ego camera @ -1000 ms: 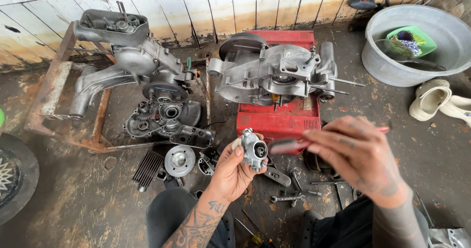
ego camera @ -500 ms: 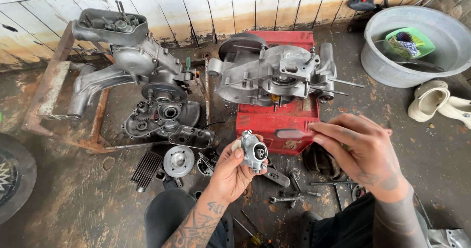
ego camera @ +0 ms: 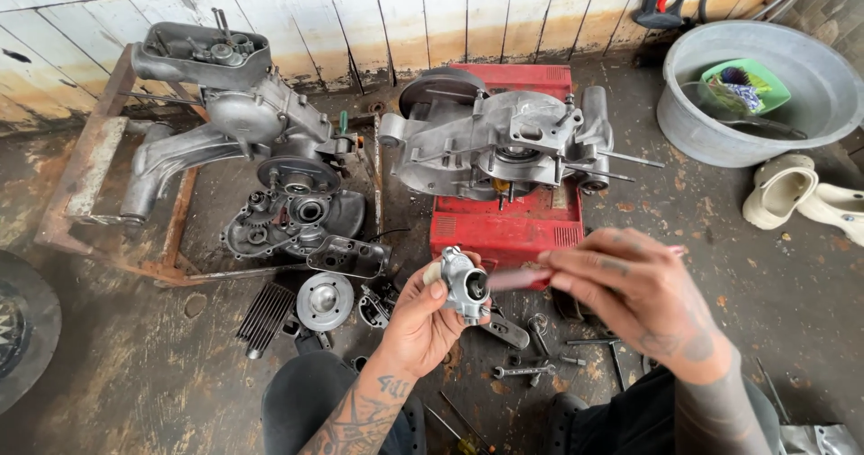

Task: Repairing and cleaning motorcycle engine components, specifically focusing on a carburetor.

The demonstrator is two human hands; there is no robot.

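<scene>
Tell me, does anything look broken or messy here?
Nothing looks broken, but it is messy. Loose spanners and small metal engine parts lie scattered on the stained concrete floor. The left hand holds a small silver carburettor, and the right hand pokes a red-handled tool into it.

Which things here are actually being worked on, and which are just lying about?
In hand:
left hand holds small metal part
right hand holds red tool against it

Lying about:
engine casing
red box
grey basin
wrench
pale clogs
</scene>
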